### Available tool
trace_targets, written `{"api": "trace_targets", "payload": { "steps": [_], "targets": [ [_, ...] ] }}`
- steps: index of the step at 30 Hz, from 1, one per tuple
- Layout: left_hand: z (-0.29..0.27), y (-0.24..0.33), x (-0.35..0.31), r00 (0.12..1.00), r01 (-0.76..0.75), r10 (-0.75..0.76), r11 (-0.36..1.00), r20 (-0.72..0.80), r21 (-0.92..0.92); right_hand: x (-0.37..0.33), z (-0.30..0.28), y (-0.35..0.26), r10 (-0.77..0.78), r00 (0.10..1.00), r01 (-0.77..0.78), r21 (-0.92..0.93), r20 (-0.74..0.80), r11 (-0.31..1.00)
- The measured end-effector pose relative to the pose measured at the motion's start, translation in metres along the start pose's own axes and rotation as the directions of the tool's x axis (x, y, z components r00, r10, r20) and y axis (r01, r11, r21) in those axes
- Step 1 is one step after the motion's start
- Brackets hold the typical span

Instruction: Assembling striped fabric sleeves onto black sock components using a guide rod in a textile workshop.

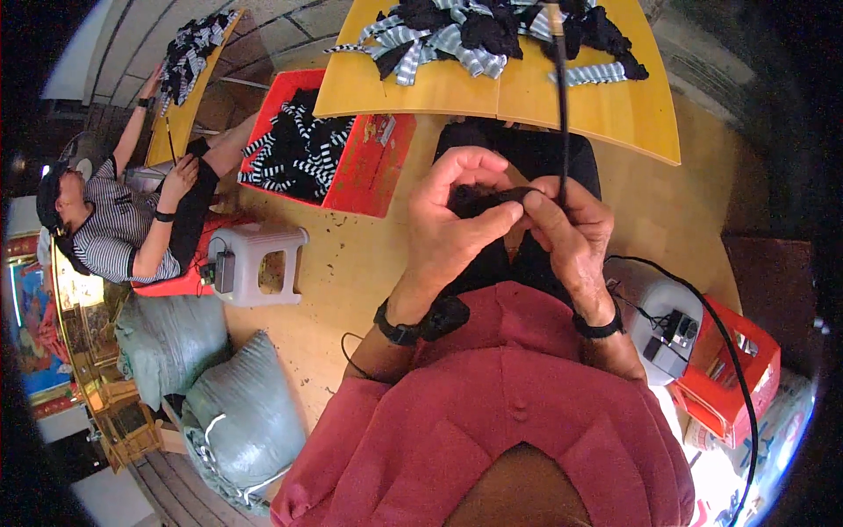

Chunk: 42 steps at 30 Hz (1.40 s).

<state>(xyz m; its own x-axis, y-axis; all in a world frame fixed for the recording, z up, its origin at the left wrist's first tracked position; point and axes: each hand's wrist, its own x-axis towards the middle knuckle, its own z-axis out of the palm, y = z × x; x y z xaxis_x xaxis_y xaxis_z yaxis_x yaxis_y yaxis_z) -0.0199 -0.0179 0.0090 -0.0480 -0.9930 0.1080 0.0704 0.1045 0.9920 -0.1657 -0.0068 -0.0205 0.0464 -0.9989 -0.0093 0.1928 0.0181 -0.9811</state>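
My left hand [450,211] is closed, thumb and fingers pinching a small black cloth piece [479,200] that is partly hidden in the palm. My right hand [571,230] meets it and pinches the other end of this cloth between thumb and forefinger. From the right hand's fingers a long thin dark rod [564,114] with a tan section stretches away over the table edge; how it is gripped is hidden. Beyond both hands, a pile of black cloth pieces with grey-and-white striped bands [465,39] lies on the yellow table [395,95].
A red bin [364,180] of black-and-white striped pieces stands left of the table. Further left, another person [132,220] sits holding a thin stick, near a white stool [281,263]. Stuffed sacks [241,413] lie lower left. A black cable [733,351] curves past a red stool [742,373] at right.
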Motion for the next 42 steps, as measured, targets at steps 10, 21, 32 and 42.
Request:
{"api": "trace_targets", "payload": {
  "steps": [10,21,32,42],
  "targets": [
    [-0.012,-0.01,-0.001,0.97,0.237,-0.236,0.859,0.06,-0.454,-0.002,-0.005,0.003,0.044,0.987,-0.018,0.159,-0.156,0.987],
    [-0.021,-0.017,-0.006,0.97,0.237,-0.244,0.932,0.01,-0.274,0.009,0.001,-0.044,-0.326,0.943,0.27,-0.424,-0.064,0.864],
    [-0.036,-0.016,-0.004,0.957,0.279,-0.268,0.955,0.107,-0.105,0.046,0.027,-0.028,-0.249,0.923,0.347,-0.359,0.293,0.866],
    [-0.034,-0.005,-0.005,0.926,0.342,-0.373,0.891,-0.052,-0.299,0.015,0.011,-0.011,0.161,0.987,-0.161,0.005,0.002,0.987]
  ]
}}
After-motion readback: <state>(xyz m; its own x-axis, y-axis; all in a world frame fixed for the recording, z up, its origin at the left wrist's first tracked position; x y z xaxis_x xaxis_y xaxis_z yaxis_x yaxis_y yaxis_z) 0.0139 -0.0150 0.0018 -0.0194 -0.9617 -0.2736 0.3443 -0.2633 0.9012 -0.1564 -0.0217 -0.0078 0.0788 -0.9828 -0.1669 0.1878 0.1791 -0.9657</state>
